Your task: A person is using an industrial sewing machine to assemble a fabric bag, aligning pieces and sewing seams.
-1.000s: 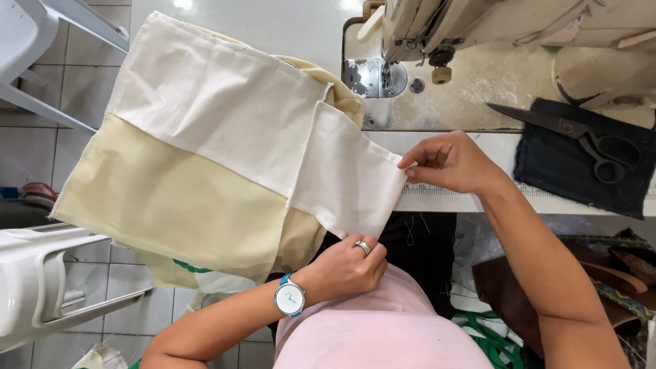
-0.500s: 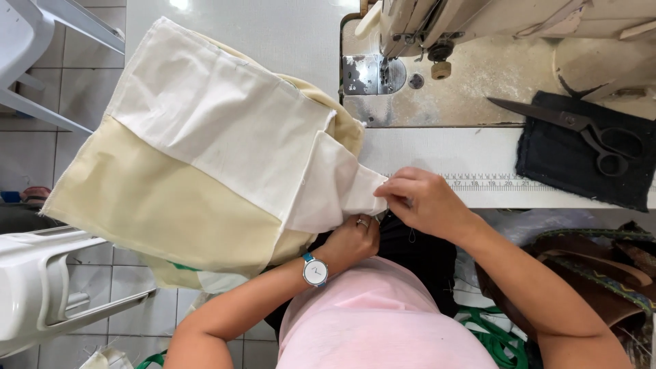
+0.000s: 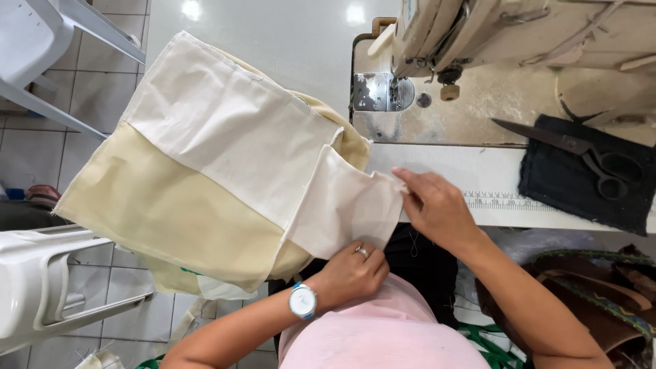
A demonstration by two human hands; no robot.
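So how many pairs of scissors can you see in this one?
1. The scissors lie on a dark cloth pad at the right of the sewing table, away from both hands. Others may be out of frame.

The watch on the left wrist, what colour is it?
The watch has a white face and a blue band, seen in the head view.

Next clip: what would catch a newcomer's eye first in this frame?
The big two-tone fabric piece, white above and pale yellow below, fills the left and centre. Both hands work its small white flap: the left hand pinches the lower edge, the right hand holds the upper right corner. Behind them a cream sewing machine sits at top right, with dark scissors lying on a black cloth at the right.
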